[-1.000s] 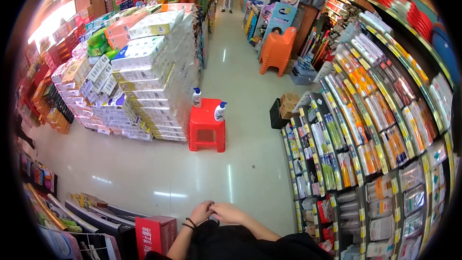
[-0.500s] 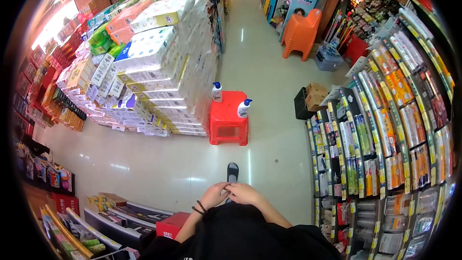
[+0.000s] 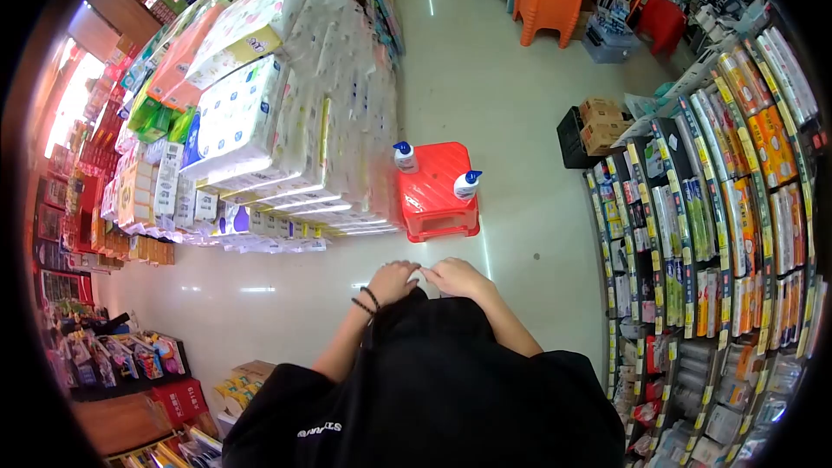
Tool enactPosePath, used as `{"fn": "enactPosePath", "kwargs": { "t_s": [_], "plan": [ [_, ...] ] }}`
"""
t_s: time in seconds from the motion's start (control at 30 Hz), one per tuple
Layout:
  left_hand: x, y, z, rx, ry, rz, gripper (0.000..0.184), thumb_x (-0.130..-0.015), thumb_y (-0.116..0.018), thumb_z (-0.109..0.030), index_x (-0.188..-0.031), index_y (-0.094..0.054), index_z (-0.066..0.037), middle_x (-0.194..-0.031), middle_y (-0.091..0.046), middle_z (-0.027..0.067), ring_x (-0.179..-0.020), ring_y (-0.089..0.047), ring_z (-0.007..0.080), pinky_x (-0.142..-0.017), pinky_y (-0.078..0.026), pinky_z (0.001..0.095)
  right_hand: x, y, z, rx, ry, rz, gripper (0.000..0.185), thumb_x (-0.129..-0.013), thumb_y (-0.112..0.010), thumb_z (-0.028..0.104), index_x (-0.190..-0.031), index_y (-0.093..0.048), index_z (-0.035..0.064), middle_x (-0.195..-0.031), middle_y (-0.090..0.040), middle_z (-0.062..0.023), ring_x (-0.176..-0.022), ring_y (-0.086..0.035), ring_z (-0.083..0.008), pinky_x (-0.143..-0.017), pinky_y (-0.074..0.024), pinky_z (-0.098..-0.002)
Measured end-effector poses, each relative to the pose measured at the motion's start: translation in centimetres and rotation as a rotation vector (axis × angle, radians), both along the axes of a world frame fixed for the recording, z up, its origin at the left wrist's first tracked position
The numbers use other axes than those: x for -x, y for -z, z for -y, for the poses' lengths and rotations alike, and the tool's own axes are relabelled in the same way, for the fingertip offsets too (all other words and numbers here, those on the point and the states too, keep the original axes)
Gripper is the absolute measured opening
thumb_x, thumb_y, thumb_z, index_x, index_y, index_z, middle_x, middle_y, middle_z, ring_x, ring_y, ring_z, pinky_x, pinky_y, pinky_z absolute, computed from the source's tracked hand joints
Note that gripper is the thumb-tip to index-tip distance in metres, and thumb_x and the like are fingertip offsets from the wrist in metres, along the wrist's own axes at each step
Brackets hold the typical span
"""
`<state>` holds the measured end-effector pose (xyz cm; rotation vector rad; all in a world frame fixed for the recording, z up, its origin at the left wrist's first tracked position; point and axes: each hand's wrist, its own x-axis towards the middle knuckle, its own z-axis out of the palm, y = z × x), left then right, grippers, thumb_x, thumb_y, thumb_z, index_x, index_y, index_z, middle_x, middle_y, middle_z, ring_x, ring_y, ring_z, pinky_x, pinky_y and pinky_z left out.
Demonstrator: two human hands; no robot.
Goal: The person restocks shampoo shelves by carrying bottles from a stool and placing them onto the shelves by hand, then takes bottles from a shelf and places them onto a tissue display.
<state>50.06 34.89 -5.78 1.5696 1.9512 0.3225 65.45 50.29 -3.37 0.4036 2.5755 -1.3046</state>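
My left hand [image 3: 394, 282], with dark beaded bands on its wrist, is in front of my black top with the fingers loosely bent. Close on its right is my right hand [image 3: 457, 278], its fingers pointing left so that the fingertips of both hands nearly meet. I see nothing held in either hand. Beyond them stands a red plastic stool [image 3: 436, 180]. On its seat are two white pump bottles with blue tops, one at the left rear [image 3: 405, 159] and one at the right [image 3: 466, 185].
Stacked tissue packs [image 3: 251, 117] rise at the left, beside the stool. Shelves of packaged goods [image 3: 693, 234] line the right side. Cardboard boxes [image 3: 602, 126] and a black crate [image 3: 574, 139] sit at the shelf's far end. Orange stacked stools [image 3: 548, 0] stand farther off.
My hands were resting one over the other and are now drawn slightly apart. The view has tilted down and moved closer to the red stool. The bottles keep their places on it.
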Motion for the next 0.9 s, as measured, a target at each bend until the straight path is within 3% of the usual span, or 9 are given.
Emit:
{"fn": "enactPosePath", "kwargs": {
  "t_s": [0.17,0.27,0.3,0.4,0.5,0.57,0.7,0.77,0.9],
  "plan": [
    [8.5,3.4,-6.9,0.014,0.019,0.024,0.033,-0.086,-0.066,-0.025,-0.115,-0.065,-0.007,-0.106,-0.068,0.0215,-0.100,-0.065,0.0388,-0.085,-0.052,0.0496,3.9,2.8,-2.1,0.035,0.115,-0.080,0.037,-0.096,-0.052,0.031,-0.115,-0.064,0.0018,-0.096,-0.069,-0.0209,-0.094,-0.065,-0.0369,-0.083,-0.0510,-0.0449],
    [12.2,1.5,-12.7,0.199,-0.090,-0.074,0.037,-0.084,-0.068,-0.026,-0.116,-0.064,-0.009,-0.105,-0.067,0.0232,-0.099,-0.065,0.0396,-0.085,-0.052,0.0492,6.5,4.9,-2.6,0.118,0.198,-0.047,0.038,-0.094,-0.055,0.030,-0.119,-0.064,0.0028,-0.097,-0.069,-0.0206,-0.091,-0.067,-0.0349,-0.082,-0.0512,-0.0445],
    [13.2,2.1,-13.9,0.169,-0.106,-0.099,0.038,-0.083,-0.068,-0.026,-0.117,-0.063,-0.010,-0.106,-0.067,0.0227,-0.100,-0.065,0.0390,-0.085,-0.052,0.0492,7.7,4.2,-3.0,0.288,0.219,0.100,0.039,-0.094,-0.055,0.031,-0.119,-0.064,0.0023,-0.101,-0.069,-0.0222,-0.093,-0.067,-0.0327,-0.084,-0.0515,-0.0421],
    [19.1,6.4,-19.6,0.029,-0.051,-0.192,0.046,-0.081,-0.069,-0.026,-0.123,-0.059,-0.013,-0.111,-0.065,0.0200,-0.103,-0.064,0.0371,-0.086,-0.052,0.0501,11.1,10.8,-2.1,0.113,0.337,-0.156,0.038,-0.093,-0.056,0.029,-0.117,-0.063,0.0003,-0.104,-0.071,-0.0184,-0.092,-0.068,-0.0353,-0.081,-0.0530,-0.0418],
    [23.8,11.3,-24.0,0.035,0.014,-0.400,0.054,-0.080,-0.069,-0.026,-0.130,-0.054,-0.014,-0.121,-0.060,0.0164,-0.109,-0.061,0.0359,-0.090,-0.049,0.0521,15.5,10.0,-1.6,0.246,0.567,-0.102,0.032,-0.094,-0.057,0.025,-0.119,-0.063,0.0057,-0.101,-0.070,-0.0188,-0.092,-0.068,-0.0342,-0.081,-0.0533,-0.0419],
    [24.8,11.4,-26.0,0.082,0.001,-0.409,0.057,-0.081,-0.070,-0.030,-0.132,-0.051,-0.011,-0.124,-0.057,0.0185,-0.111,-0.060,0.0374,-0.092,-0.048,0.0520,18.3,11.9,-0.3,0.308,0.717,-0.124,0.030,-0.094,-0.057,0.024,-0.116,-0.064,0.0046,-0.100,-0.070,-0.0189,-0.091,-0.068,-0.0340,-0.080,-0.0534,-0.0422],
    [27.4,14.1,-28.0,0.166,0.190,-0.430,0.054,-0.087,-0.066,-0.035,-0.132,-0.050,-0.010,-0.121,-0.059,0.0199,-0.113,-0.059,0.0364,-0.092,-0.048,0.0512,23.3,12.4,2.3,0.310,0.976,-0.195,0.029,-0.090,-0.057,0.022,-0.105,-0.066,-0.0007,-0.095,-0.070,-0.0227,-0.090,-0.068,-0.0367,-0.080,-0.0538,-0.0443],
    [27.9,14.9,-28.3,0.205,0.276,-0.441,0.052,-0.090,-0.063,-0.038,-0.131,-0.050,-0.009,-0.120,-0.060,0.0197,-0.113,-0.059,0.0354,-0.091,-0.049,0.0506,24.9,12.8,3.4,0.267,0.984,-0.134,0.031,-0.094,-0.055,0.024,-0.111,-0.064,0.0003,-0.097,-0.069,-0.0185,-0.088,-0.067,-0.0317,-0.080,-0.0526,-0.0411],
    [27.9,15.0,-28.0,0.103,0.351,-0.450,0.041,-0.095,-0.058,-0.037,-0.124,-0.053,-0.009,-0.115,-0.062,0.0186,-0.109,-0.061,0.0331,-0.087,-0.050,0.0494,26.5,12.2,6.5,0.302,1.071,-0.038,0.033,-0.094,-0.053,0.027,-0.114,-0.065,0.0044,-0.106,-0.069,-0.0188,-0.097,-0.066,-0.0365,-0.086,-0.0517,-0.0440]
  ]
}}
